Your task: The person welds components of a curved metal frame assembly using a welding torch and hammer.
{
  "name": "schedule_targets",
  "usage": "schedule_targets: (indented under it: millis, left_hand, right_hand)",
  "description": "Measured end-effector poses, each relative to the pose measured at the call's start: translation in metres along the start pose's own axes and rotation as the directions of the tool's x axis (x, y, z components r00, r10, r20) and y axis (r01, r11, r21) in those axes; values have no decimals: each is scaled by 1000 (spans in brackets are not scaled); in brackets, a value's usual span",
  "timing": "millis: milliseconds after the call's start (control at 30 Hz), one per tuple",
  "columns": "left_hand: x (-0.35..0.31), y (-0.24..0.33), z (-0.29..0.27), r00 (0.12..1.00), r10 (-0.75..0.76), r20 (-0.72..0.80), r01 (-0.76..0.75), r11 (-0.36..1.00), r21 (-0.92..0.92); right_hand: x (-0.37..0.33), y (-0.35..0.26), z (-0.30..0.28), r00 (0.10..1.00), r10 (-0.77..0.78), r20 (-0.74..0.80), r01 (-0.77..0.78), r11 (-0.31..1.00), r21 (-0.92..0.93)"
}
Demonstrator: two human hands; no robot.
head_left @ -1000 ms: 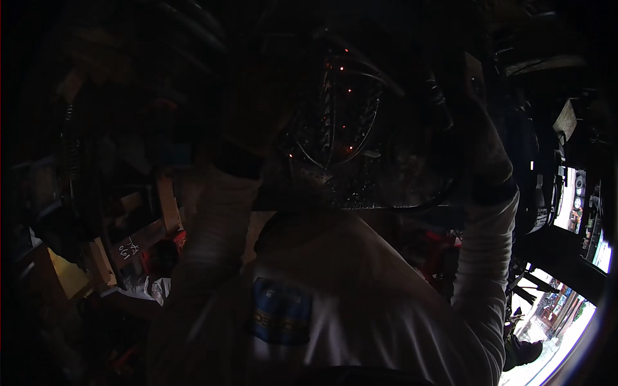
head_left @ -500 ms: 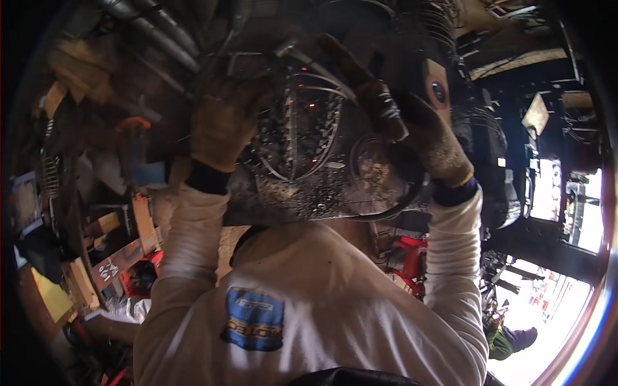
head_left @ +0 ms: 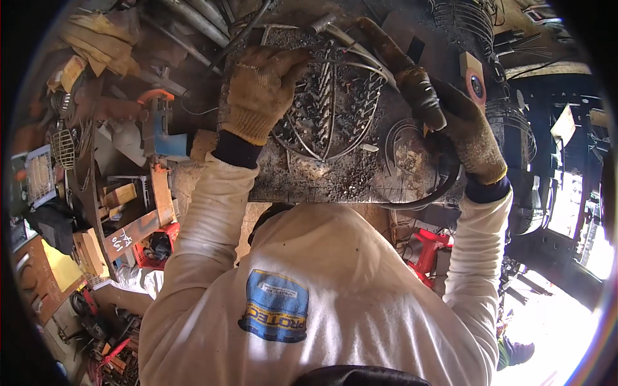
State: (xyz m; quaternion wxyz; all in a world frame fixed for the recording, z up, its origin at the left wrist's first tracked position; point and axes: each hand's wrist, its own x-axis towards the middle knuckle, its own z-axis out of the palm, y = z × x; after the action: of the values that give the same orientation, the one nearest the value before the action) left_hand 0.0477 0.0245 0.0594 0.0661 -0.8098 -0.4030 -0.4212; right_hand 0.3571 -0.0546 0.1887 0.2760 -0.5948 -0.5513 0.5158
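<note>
On the dark workbench lies a frame of bent metal rods, with twisted bars inside a pointed curved outline. My left hand, in a soiled tan work glove, is at the frame's upper left side. Its fingers curl toward a rod there, though the contact is partly hidden. My right hand, also gloved, is wrapped round a dark, tape-bound welding electrode holder at the frame's right. A thick cable loops from below that hand. Between holder and frame lies a hammer.
Metal pipes lie at the far left, and coiled wire is at the far right. A grinding disc rests beyond my right hand. Grit covers the bench around the frame. A blue-and-orange clamp stands left, above a red crate.
The picture has brightened, and the orange glowing specks on the frame no longer show. The whole view has shifted; both hands keep about the same places beside the frame.
</note>
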Motion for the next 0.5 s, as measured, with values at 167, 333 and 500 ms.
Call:
schedule_targets:
  millis: [167,333,500]
  left_hand:
    - [4,3,-1,998,-62,10,62,997,-53]
    - [1,1,0,1000,-31,4,31,999,-15]
    - [-2,-4,6,999,-14,-52,12,999,-34]
  right_hand:
    - [3,14,-5,996,-90,-2,90,996,-24]
    - [3,10,-2,998,-55,2,55,998,-11]
    - [1,4,1,1000,-23,-6,23,1000,21]
